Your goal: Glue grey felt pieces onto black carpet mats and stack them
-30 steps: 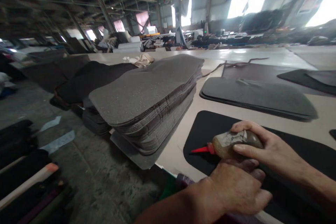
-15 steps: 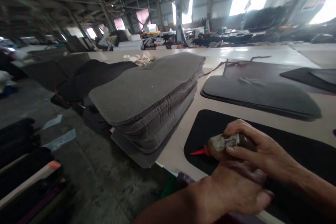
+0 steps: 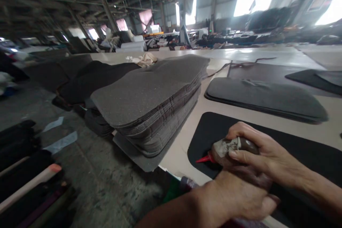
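My right hand [image 3: 258,149] is wrapped round a brown squeeze bottle [image 3: 221,149], its thumb on the near side. Pale, worn wrapping covers part of the bottle. It lies tilted over, and its red pointed nozzle [image 3: 205,158] aims left, close above a black rounded mat [image 3: 205,131] on the table. My left hand [image 3: 235,194] reaches in from below, just under the bottle, with its back towards me. Its fingers are curled and partly blurred, so what they touch or hold is unclear. Both forearms hide part of the mat.
A tall stack of dark grey mats [image 3: 149,92] stands left along the table [image 3: 181,142] edge. Behind the black mat lies a lower grey stack [image 3: 262,96]. A crumpled pale cloth [image 3: 145,59] sits farther back. Dark rolls [image 3: 24,171] lie by the floor at left.
The bottle's nozzle has shifted slightly right and down over the black mat. Both hands keep nearly the same pose, and the stacks have not moved.
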### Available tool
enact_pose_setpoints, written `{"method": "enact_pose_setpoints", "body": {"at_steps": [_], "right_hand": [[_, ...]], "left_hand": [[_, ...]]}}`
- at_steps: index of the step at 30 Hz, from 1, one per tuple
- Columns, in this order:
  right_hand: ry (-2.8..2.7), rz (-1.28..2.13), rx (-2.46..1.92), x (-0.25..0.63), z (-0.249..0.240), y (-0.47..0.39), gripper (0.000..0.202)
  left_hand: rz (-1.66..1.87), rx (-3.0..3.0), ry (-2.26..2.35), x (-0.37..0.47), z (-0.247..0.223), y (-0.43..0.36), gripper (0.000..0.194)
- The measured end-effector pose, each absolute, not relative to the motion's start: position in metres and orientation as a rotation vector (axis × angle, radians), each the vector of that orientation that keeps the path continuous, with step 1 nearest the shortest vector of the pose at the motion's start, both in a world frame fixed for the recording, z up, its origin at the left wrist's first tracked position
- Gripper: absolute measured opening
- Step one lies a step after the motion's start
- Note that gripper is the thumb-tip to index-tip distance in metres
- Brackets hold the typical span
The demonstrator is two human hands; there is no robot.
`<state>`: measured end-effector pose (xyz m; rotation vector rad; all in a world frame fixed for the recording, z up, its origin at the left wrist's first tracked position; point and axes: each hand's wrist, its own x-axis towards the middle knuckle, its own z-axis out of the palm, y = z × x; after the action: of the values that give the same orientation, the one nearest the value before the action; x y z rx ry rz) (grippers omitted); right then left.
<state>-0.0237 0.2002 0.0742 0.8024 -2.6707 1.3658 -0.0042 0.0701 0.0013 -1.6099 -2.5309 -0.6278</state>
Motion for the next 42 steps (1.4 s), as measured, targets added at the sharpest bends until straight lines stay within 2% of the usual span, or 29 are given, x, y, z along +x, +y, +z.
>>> {"method": "enact_pose_setpoints", "body": {"at_steps": [8,15,28,42], "right_hand": [[-2.684,1.317,0.817,-0.03,0.081,0.196,0.021],[-2.627,0.978,0.697,-0.059,0.084,0.198,0.018],[-2.575,0.711,0.397,-0.135,0.074,0.23,0.025],[-2.739,0.529,0.03,-0.088,0.104,0.318,0.029]], "left_hand": [[-0.646,-1.604,-2.506,-0.005,-0.001,0.068,0.045],[-0.598,-1.535,-2.44,-0.001,-0.001,0.066,0.038],[-0.563,-1.541,-2.432,-0.001,0.002,0.063,0.037],[-0.888,-1.513,-2.606,-0.003,-0.009,0.065,0.038]]}}
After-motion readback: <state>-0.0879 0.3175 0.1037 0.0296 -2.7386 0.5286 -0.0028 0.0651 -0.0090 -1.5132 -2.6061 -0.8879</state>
